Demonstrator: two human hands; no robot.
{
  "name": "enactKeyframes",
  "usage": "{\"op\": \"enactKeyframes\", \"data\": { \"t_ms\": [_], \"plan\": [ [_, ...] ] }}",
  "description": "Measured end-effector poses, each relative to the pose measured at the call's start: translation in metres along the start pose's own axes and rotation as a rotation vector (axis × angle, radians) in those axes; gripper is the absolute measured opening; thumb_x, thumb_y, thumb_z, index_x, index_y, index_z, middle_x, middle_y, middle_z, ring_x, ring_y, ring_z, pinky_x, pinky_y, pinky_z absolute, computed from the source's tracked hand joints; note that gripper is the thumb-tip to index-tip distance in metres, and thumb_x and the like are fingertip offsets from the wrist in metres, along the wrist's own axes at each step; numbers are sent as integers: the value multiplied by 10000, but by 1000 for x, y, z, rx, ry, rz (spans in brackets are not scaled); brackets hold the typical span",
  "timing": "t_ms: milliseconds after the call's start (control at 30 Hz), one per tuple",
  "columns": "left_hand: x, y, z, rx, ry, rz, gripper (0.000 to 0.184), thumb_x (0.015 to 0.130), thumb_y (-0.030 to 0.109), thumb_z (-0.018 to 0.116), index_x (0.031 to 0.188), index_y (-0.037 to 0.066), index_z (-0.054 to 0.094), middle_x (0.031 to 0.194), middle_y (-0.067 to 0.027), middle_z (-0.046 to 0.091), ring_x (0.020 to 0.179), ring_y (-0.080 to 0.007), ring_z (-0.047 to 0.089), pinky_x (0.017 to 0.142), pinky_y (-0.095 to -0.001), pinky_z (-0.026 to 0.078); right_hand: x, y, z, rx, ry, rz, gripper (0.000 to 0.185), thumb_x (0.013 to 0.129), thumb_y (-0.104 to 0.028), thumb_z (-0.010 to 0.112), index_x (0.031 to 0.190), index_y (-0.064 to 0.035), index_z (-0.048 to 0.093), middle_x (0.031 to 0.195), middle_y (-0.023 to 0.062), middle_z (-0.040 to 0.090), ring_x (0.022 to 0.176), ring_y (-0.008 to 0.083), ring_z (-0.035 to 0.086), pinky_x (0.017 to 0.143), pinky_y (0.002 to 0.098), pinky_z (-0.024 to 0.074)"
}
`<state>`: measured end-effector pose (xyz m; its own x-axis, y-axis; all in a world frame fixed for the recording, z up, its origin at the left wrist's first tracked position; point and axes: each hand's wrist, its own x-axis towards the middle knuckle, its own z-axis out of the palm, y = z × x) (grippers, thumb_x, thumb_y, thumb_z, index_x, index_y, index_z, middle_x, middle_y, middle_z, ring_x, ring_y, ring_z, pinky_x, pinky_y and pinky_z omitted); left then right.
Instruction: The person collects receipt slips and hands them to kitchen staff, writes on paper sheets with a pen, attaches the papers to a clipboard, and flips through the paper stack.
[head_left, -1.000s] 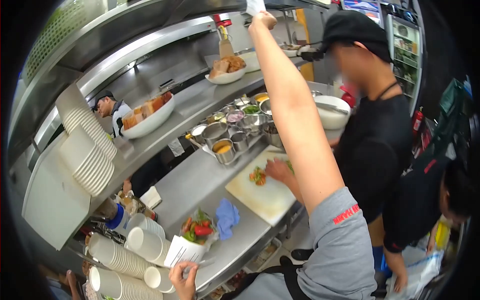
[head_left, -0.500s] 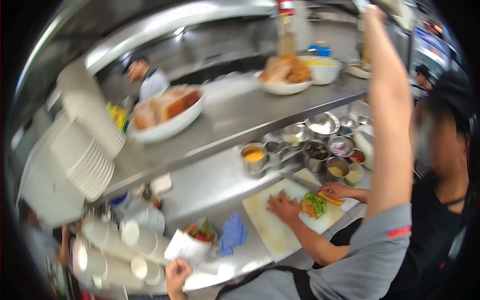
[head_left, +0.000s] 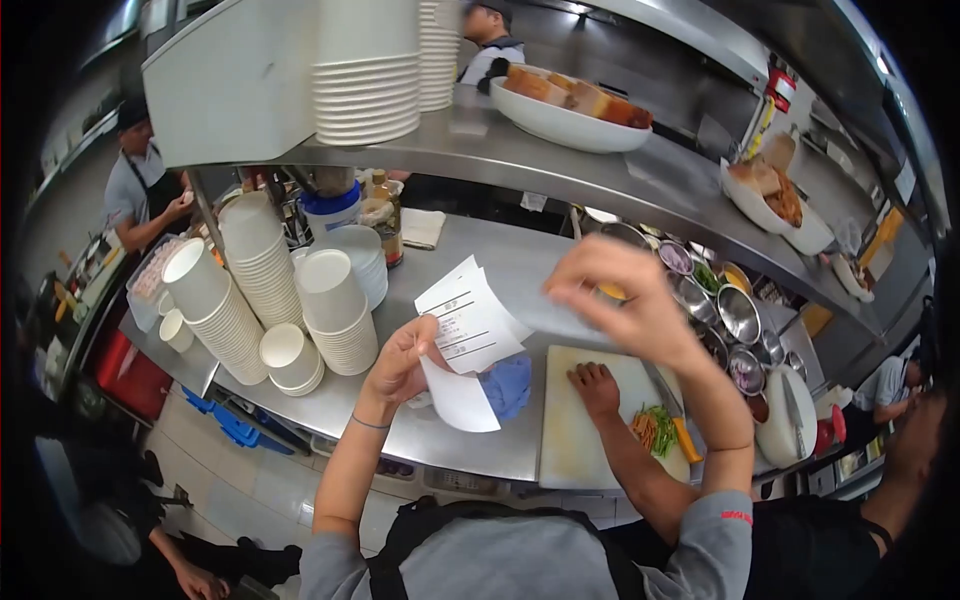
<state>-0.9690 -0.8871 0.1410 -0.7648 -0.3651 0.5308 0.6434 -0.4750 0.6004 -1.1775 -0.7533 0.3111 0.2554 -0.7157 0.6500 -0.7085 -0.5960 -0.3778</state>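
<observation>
My left hand pinches several white printed paper slips, curling over the steel counter. My right hand is raised to the right of the slips, fingers bent and slightly blurred, with nothing visible in it. A crumpled blue cloth lies partly behind the papers. A co-worker's hand rests on the white cutting board to the right. Shredded orange and green vegetables and a knife with a yellow handle are on that board.
Stacked white paper tubs stand at the left of the counter. Overhead, a steel shelf carries a white bowl of roasted meat. Metal containers of ingredients crowd the right back. Co-workers stand at both sides.
My right hand has come down from high at the upper right to near the slips. My left hand has lifted the paper from low over the counter. The camera view has swung.
</observation>
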Motion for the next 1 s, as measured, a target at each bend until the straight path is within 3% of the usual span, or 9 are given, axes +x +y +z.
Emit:
{"op": "enactKeyframes", "data": {
  "t_ms": [100, 300, 367, 500, 600, 700, 800, 900, 1000],
  "plan": [
    [-3, 15, 0, -9, 4, 16, 216, 834, 237, 640, 819, 127, 455, 1184, -128, 517, 1114, -275, 507, 932, -428, 426, 0, -1, 44, 116, -108, 131, 85, 787, -89, 640, 845, -27, 648, 834, 51, 600, 734, 145, 593, 620, 263, 474],
    [-16, 13, -27, 34, 73, 74, 203, 843, 223, 632, 827, 122, 456, 1076, -91, 567, 1096, -218, 520, 899, -366, 445, 5, 15, 80, 304, -46, 262, 127, 804, -95, 634, 900, -11, 625, 919, 72, 589, 779, 130, 597, 633, 250, 474],
    [-18, 11, -38, 44, 21, 96, 196, 845, 214, 629, 816, 119, 460, 1203, -101, 500, 1114, -217, 506, 911, -364, 438, 4, 29, 97, 566, 28, 342, 168, 804, -91, 637, 933, 11, 602, 873, 74, 599, 745, 117, 603, 618, 232, 470],
    [-13, 18, -30, 145, 107, 147, 231, 816, 228, 655, 726, 145, 459, 1477, -141, 143, 1276, -350, 333, 1007, -458, 368, 13, 31, 98, 451, -165, 178, 169, 839, -144, 590, 973, -46, 620, 969, 67, 605, 856, 166, 576, 717, 302, 453],
    [-10, 19, -35, 149, 82, 117, 217, 828, 197, 640, 730, 137, 456, 1504, -82, -13, 1280, -323, 341, 981, -436, 396, 16, 34, 95, 358, -295, 62, 186, 865, -184, 556, 1004, -88, 633, 1041, 62, 610, 939, 202, 556, 791, 355, 441],
    [-6, 11, -40, 122, 101, 157, 204, 834, 195, 634, 752, 122, 462, 1448, -122, 238, 1214, -255, 432, 942, -402, 428, 15, 34, 96, 189, -224, 43, 149, 840, -154, 608, 906, -26, 649, 918, 86, 634, 856, 180, 575, 751, 288, 435],
    [-3, 8, -51, 60, 91, 38, 110, 858, 144, 603, 838, 83, 514, 1225, -72, 512, 1067, -160, 524, 873, -334, 454, 19, 21, 82, 46, -295, 385, 179, 858, -164, 585, 967, -30, 631, 955, 78, 629, 889, 161, 576, 749, 295, 447],
    [14, 5, -35, 156, 257, 44, 85, 867, 104, 581, 917, 48, 541, 955, -51, 610, 942, -139, 580, 795, -304, 488, 30, 10, 70, 49, -238, 644, 215, 863, -155, 574, 1050, -56, 613, 958, 66, 633, 898, 157, 584, 738, 308, 458],
    [29, 10, -25, 159, 393, 2, 106, 883, 88, 554, 968, 25, 549, 952, -78, 612, 869, -128, 603, 756, -283, 506, 30, 31, 61, 91, -144, 464, 199, 813, -101, 629, 971, 11, 583, 807, 52, 611, 721, 101, 596, 618, 231, 457]
  ]
}}
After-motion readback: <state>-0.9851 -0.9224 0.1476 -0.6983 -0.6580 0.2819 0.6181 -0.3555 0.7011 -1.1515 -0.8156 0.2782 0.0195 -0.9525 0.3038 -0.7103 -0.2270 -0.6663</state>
